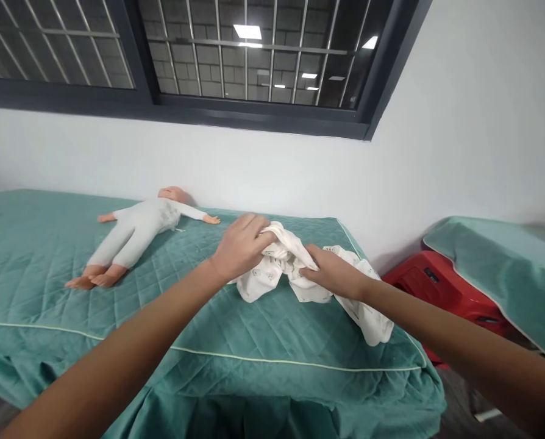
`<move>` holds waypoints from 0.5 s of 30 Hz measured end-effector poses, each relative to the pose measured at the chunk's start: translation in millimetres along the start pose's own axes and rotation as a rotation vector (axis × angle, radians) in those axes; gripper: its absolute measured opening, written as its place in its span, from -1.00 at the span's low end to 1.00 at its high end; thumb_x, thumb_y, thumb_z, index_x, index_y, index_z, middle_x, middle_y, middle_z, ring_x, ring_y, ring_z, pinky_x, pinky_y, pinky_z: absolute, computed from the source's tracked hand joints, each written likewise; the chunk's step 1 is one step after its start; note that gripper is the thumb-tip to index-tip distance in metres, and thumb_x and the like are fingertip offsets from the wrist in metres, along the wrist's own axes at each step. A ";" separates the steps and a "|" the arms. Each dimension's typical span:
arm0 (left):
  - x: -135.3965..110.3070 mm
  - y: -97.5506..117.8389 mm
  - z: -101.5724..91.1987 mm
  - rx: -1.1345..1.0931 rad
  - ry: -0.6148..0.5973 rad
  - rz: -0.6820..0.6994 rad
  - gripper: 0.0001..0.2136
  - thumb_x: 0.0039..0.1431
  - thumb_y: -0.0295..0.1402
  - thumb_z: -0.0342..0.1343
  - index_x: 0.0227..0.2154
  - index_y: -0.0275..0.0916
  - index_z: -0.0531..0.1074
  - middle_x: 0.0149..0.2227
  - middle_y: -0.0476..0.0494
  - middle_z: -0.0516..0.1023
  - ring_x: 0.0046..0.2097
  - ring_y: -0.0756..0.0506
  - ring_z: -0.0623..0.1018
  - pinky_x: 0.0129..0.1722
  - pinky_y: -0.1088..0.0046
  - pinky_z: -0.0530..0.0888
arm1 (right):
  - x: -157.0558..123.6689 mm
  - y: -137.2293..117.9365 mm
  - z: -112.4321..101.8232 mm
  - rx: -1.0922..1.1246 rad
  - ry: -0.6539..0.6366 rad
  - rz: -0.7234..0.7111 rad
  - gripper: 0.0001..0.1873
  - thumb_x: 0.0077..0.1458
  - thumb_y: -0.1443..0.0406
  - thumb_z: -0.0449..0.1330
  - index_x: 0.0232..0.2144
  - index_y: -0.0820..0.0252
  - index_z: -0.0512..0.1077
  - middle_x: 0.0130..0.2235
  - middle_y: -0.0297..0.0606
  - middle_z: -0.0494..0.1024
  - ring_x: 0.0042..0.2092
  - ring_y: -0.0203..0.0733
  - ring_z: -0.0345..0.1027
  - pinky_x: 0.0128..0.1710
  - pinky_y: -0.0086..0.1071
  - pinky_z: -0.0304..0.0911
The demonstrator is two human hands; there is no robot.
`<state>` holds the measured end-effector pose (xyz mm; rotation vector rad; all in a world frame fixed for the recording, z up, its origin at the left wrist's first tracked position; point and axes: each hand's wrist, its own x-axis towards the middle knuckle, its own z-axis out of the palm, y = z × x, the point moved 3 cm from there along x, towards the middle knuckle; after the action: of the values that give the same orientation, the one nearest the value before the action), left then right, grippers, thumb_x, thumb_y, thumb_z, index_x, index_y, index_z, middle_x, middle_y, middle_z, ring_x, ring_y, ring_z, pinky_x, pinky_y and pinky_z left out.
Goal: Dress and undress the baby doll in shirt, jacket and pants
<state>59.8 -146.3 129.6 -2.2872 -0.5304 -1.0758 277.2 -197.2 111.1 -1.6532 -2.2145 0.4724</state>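
A white baby garment (306, 289) with a small print lies bunched on the green quilted bed cover (254, 332), with sleeve- or leg-like parts hanging loose. My left hand (244, 242) has its fingers closed on the upper left part of the cloth. On the other side, my right hand (331, 268) pinches a raised fold near the middle. One end of the garment trails under my right forearm toward the bed's right edge. To the left, a baby doll (139, 228) with a white body lies on its back, arms spread, apart from both hands.
Behind the bed rises a white wall (254, 164) with a dark-framed barred window (254, 116). Right of the bed stand red plastic stools (437, 286), next to another surface with a green cover (501, 262). The bed's front edge drops near me.
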 end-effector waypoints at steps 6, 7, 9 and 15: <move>-2.9 -6.4 -13.0 -0.237 -0.156 -0.460 -0.73 0.18 -0.46 0.06 -0.05 -0.17 0.31 -0.08 -0.15 0.45 -0.10 -0.12 0.50 -0.16 0.34 0.44 | 16.5 -15.9 32.8 0.167 0.072 -0.095 -0.68 0.21 0.27 0.04 0.00 0.16 0.37 0.03 -0.09 0.50 0.05 0.04 0.37 0.10 -0.10 0.24; -2.7 -8.8 -14.1 -0.246 -0.189 -0.516 -0.70 0.18 -0.45 0.06 -0.01 -0.17 0.30 -0.06 -0.15 0.45 -0.08 -0.13 0.50 -0.16 0.34 0.44 | 19.4 -17.5 36.8 0.179 0.075 -0.123 -0.66 0.21 0.29 0.03 0.01 0.17 0.37 0.04 -0.08 0.49 0.07 0.04 0.36 0.13 -0.09 0.22; -2.8 -15.3 -14.5 -0.248 -0.275 -0.593 -0.72 0.19 -0.44 0.04 -0.03 -0.18 0.33 -0.05 -0.15 0.49 -0.06 -0.15 0.51 -0.14 0.33 0.44 | 24.9 -15.6 40.7 0.168 0.074 -0.167 -0.64 0.20 0.32 0.00 0.03 0.18 0.38 0.03 -0.07 0.49 0.08 0.03 0.35 0.15 -0.07 0.23; -19.5 -32.4 -12.4 -0.254 -0.627 -0.638 -0.81 0.16 -0.26 0.13 -0.19 -0.18 0.46 -0.22 -0.05 0.61 -0.27 -0.11 0.56 -0.33 0.43 0.39 | 38.2 24.2 11.6 0.023 0.222 -0.052 -0.29 -0.08 0.56 -0.05 0.15 0.17 0.35 0.18 -0.11 0.45 0.15 0.00 0.35 0.19 -0.07 0.22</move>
<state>22.9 -131.4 130.9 -2.7580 -1.5243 -0.6762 282.2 -154.7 92.4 -1.5498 -2.0756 0.2843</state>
